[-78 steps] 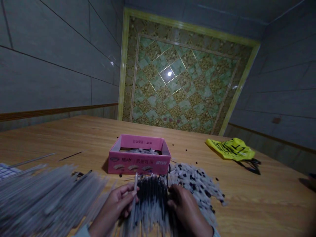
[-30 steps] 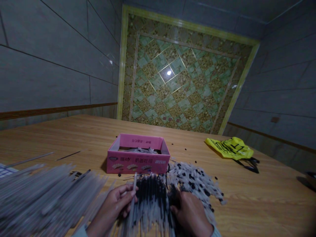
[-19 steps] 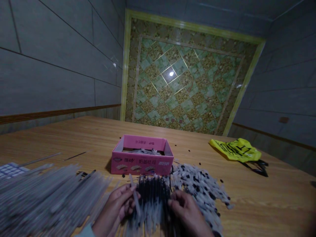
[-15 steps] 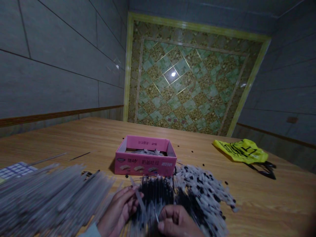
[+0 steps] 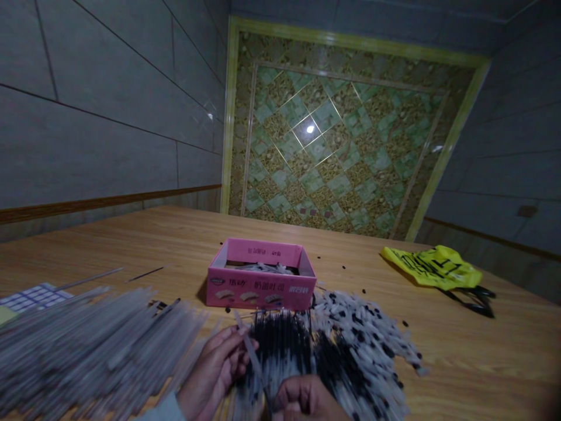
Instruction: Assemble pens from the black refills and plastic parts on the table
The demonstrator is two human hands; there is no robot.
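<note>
Head view: left hand (image 5: 217,371) pinches one thin tube (image 5: 246,345) between thumb and fingers, lower centre. Right hand (image 5: 302,402) at bottom edge, curled tight (contents unclear, partly cut off). Both sit at the dark refills (image 5: 280,345); caps (image 5: 368,345) right of them, tube heap (image 5: 87,351) lower left. Pink box (image 5: 262,289) just behind, centre. Yellow bag (image 5: 433,266) and scissors (image 5: 475,295) far right on table (image 5: 131,245). Tube likely light, slick, bendy: grip mid-shaft with fingertips, gently.

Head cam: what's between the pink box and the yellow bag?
Between the pink box and the yellow bag, the head view shows bare wooden table with only a few small black bits scattered on it.
</note>
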